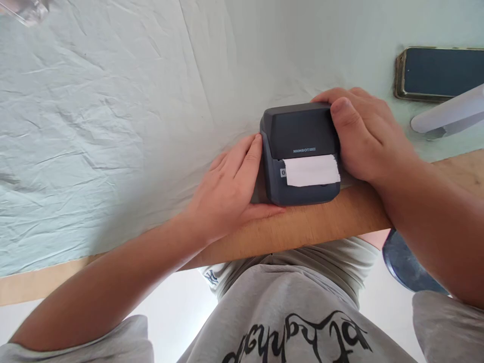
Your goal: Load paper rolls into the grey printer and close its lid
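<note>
A small dark label printer (298, 128) marked NIIMBOT sits near the table's front edge, between my two hands. A strip of white label paper (312, 170) with a ragged right end sticks out of its front slot. Flat along the printer's left side lies my left hand (234, 184), fingers extended and the thumb by its lower front edge. My right hand (361, 133) is wrapped round the right side, its thumb on the upper right corner and the other fingers behind, partly hidden. Together the hands grip the printer from both sides.
A phone (442, 73) in a case lies at the right, with a white paper roll (449, 111) just in front of it. Wrinkled pale cloth (94, 126) covers the table up to its wooden edge (302, 224). A clear object (30, 10) shows at the top left.
</note>
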Demonstrator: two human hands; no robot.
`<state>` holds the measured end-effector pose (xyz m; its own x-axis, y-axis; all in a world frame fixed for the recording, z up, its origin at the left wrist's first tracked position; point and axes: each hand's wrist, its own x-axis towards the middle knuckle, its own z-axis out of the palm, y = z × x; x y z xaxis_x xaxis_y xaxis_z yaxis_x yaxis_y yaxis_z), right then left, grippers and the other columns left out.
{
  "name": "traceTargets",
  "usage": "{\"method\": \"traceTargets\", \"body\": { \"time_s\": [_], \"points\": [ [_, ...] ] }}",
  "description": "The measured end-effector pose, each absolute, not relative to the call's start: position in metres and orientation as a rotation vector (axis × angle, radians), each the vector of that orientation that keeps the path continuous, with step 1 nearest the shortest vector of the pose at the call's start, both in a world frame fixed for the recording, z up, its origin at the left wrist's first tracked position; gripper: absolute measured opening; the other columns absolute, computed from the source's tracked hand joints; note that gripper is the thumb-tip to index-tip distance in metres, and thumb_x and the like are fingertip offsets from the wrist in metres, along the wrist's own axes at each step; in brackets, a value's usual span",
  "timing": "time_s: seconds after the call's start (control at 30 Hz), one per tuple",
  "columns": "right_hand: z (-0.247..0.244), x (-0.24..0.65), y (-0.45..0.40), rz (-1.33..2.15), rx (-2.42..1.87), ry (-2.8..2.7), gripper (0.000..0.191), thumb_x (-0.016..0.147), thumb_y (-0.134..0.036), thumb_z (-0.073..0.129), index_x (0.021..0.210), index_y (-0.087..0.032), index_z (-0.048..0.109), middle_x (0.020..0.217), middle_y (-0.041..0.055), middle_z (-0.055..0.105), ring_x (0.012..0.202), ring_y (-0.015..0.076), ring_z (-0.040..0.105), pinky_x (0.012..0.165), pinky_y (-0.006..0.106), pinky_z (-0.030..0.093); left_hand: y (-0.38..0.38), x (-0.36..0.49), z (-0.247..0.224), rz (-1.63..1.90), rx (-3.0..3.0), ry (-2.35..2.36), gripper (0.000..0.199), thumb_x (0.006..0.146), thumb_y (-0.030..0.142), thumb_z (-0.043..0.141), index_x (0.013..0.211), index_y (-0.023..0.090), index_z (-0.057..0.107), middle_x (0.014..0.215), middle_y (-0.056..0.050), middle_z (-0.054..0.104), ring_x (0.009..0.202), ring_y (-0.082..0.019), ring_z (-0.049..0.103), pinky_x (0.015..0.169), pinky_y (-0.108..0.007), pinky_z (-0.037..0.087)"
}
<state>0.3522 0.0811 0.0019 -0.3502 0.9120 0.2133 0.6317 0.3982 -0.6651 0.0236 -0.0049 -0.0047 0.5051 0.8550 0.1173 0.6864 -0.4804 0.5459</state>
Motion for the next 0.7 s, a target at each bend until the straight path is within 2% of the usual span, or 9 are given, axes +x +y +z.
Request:
{"method": "traceTargets", "body": {
  "time_s": [0.2, 0.3, 0.43, 0.53, 0.7],
  "points": [
    [0.009, 0.339, 0.068, 0.681, -1.355, -2.008, 0.110, 0.114, -0.118, 0.026, 0.144, -0.032, 0.089, 0.125, 0.0119, 0.085, 0.123, 0.0341, 0.079, 0.119, 0.062, 0.063, -0.005, 0.023, -0.003, 0.555, 2.273, 1.266, 0.132, 0.107, 0.094, 0.093, 0.206, 0.032, 0.033, 0.207, -0.019, 0.050, 0.192, -0.051, 0.055, 0.158, -0.068, 0.055],
    [0.006, 0.341, 0.070, 0.677, -1.374, -2.001, 0.108, 0.114, -0.118, 0.030, 0.139, -0.032, 0.090, 0.121, 0.0114, 0.085, 0.118, 0.0329, 0.079, 0.117, 0.060, 0.065, -0.003, 0.021, -0.007, 0.535, 2.305, 1.224, 0.132, 0.109, 0.086, 0.093, 0.207, 0.027, 0.028, 0.209, -0.022, 0.046, 0.194, -0.051, 0.052, 0.160, -0.068, 0.052],
    [0.002, 0.345, 0.075, 0.661, -1.385, -2.017, 0.107, 0.115, -0.117, 0.029, 0.124, -0.029, 0.088, 0.118, 0.0110, 0.085, 0.108, 0.0302, 0.075, 0.109, 0.057, 0.065, -0.003, 0.020, -0.007, 0.523, 2.345, 1.205, 0.121, 0.114, 0.074, 0.089, 0.205, 0.020, 0.031, 0.209, -0.027, 0.045, 0.194, -0.051, 0.051, 0.159, -0.067, 0.052],
    [0.004, 0.346, 0.077, 0.660, -1.386, -2.040, 0.111, 0.112, -0.121, 0.026, 0.120, -0.028, 0.085, 0.115, 0.0105, 0.083, 0.103, 0.0276, 0.072, 0.105, 0.053, 0.063, -0.004, 0.021, -0.001, 0.482, 2.321, 1.271, 0.123, 0.109, 0.074, 0.095, 0.204, 0.024, 0.034, 0.210, -0.025, 0.045, 0.194, -0.051, 0.052, 0.159, -0.068, 0.053],
    [0.008, 0.346, 0.077, 0.713, -1.440, -2.095, 0.113, 0.111, -0.121, 0.019, 0.128, -0.028, 0.082, 0.101, 0.0079, 0.074, 0.091, 0.0234, 0.063, 0.085, 0.044, 0.055, -0.003, 0.023, 0.002, 0.519, 2.309, 1.278, 0.123, 0.109, 0.085, 0.095, 0.203, 0.030, 0.039, 0.208, -0.021, 0.048, 0.191, -0.050, 0.056, 0.157, -0.067, 0.055]
  ]
}}
